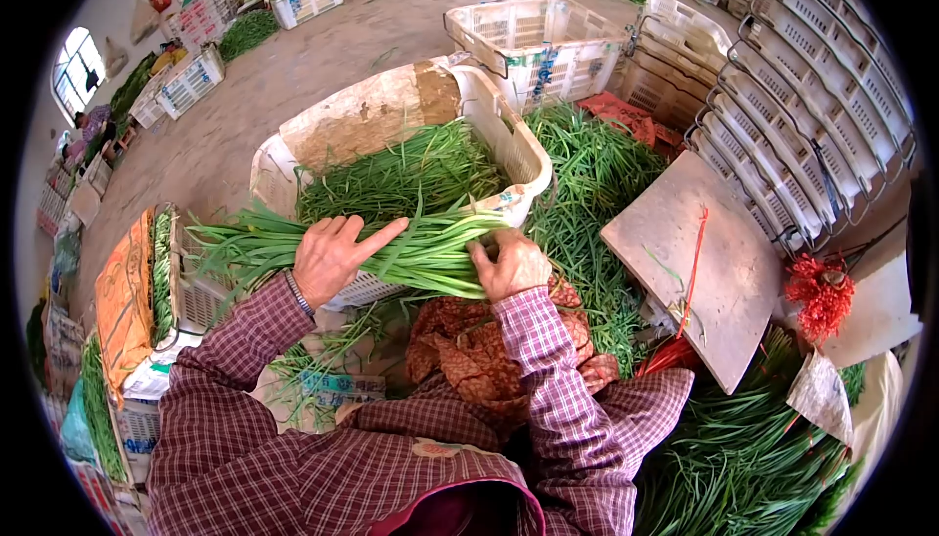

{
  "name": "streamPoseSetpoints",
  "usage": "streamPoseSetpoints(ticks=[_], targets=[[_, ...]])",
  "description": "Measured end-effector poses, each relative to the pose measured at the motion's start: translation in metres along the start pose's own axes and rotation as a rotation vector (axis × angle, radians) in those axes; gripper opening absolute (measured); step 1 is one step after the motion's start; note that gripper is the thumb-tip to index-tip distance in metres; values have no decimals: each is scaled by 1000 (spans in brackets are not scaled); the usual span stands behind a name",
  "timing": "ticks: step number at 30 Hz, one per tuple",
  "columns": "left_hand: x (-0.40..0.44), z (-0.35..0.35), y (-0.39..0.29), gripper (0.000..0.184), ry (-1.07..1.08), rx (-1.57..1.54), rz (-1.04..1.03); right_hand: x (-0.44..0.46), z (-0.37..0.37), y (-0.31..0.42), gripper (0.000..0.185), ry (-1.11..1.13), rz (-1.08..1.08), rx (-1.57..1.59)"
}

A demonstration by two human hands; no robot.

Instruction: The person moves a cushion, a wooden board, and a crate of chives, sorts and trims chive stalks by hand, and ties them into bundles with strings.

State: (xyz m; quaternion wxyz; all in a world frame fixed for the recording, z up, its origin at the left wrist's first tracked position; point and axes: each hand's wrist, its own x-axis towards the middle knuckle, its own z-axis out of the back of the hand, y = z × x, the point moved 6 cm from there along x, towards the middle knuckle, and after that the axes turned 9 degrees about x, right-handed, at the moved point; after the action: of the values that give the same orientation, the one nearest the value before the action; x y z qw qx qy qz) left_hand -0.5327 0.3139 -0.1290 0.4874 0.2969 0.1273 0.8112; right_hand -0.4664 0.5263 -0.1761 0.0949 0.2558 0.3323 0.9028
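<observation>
A loose bunch of garlic chives lies crosswise in front of me, its leafy ends fanning out to the left. My right hand grips the pale stem ends at the right. Over the middle of the bunch curls my left hand, its index finger stretched along the stalks; the thumb is hidden. Just beyond both hands, a white plastic crate with a cardboard-lined side holds more chives.
Loose greens heap to the crate's right, beside a tilted board with a red tie on it. Red ties hang further right. Stacked crates rise behind. Bundled greens lie low right; an orange sack stands left.
</observation>
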Motion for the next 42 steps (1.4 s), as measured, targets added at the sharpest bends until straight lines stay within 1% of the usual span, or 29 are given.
streamPoseSetpoints(ticks=[2,5,6,8,9,10,11,12,13,14,15,16,18,20,22,24,26,27,30,31,32,34,35,36,38,39,40,42], targets=[[0,-1,0,84,5,2,-12,-2,-1,-1,24,9,20,-27],[0,3,-1,86,-37,-51,-11,-5,1,-12,19,-114,74,-116],[-1,3,-1,86,-40,-50,-19,-4,4,-15,19,-113,76,-116],[-2,1,1,87,-42,-48,-24,-3,5,-27,17,-21,-8,-186],[-5,-1,3,87,-36,-41,-23,-1,8,-31,17,-31,-9,-249],[-7,-2,4,88,-32,-34,-21,-1,15,-41,20,-113,-24,-258],[-8,-1,7,88,-31,-33,-20,-3,21,-66,23,-190,15,-334],[-10,1,14,86,-18,-36,4,-3,33,-85,24,-224,-54,-347],[-12,2,21,85,-5,-38,28,-3,49,-91,20,-159,-82,-444],[-16,2,24,85,-2,-36,31,-4,56,-118,19,-110,-241,-493],[-19,2,28,86,-7,-42,53,-6,66,-132,16,-69,-317,-515],[-21,2,31,88,-15,-48,74,-8,72,-136,15,-35,-340,-569],[-22,0,30,90,-14,-42,76,-9,77,-116,17,-59,-260,-575],[-20,-3,26,89,5,-29,79,-3,74,-71,14,-112,-168,-287],[-16,-3,21,88,4,-52,71,-3,52,-41,11,-149,29,-102],[-14,-2,17,87,6,-71,65,0,36,1,10,-28,37,-31],[-13,0,14,86,-16,-73,57,-2,22,14,11,-22,134,-92],[-12,1,13,86,-17,-73,55,-6,16,9,16,-125,231,-48],[-13,2,12,86,-23,-64,66,-4,9,4,19,-190,187,-10],[-13,1,13,86,-24,-67,83,-2,7,1,28,-154,129,-13],[-14,0,13,86,-24,-73,98,-1,8,1,28,-156,126,-14],[-12,5,9,86,-34,-82,86,2,9,-1,38,-58,-37,15],[-11,8,7,87,-44,-87,78,4,3,-8,49,25,-165,16],[-11,9,7,87,-46,-87,78,5,0,-11,49,23,-165,15],[-10,9,6,88,-54,-106,82,5,-8,-24,49,31,-247,74],[-9,9,6,88,-55,-107,81,4,-9,-26,45,55,-295,79],[-9,9,6,88,-57,-114,80,3,-10,-28,45,55,-296,79],[-10,6,7,89,-59,-121,78,0,-6,-25,40,-33,-231,163]])
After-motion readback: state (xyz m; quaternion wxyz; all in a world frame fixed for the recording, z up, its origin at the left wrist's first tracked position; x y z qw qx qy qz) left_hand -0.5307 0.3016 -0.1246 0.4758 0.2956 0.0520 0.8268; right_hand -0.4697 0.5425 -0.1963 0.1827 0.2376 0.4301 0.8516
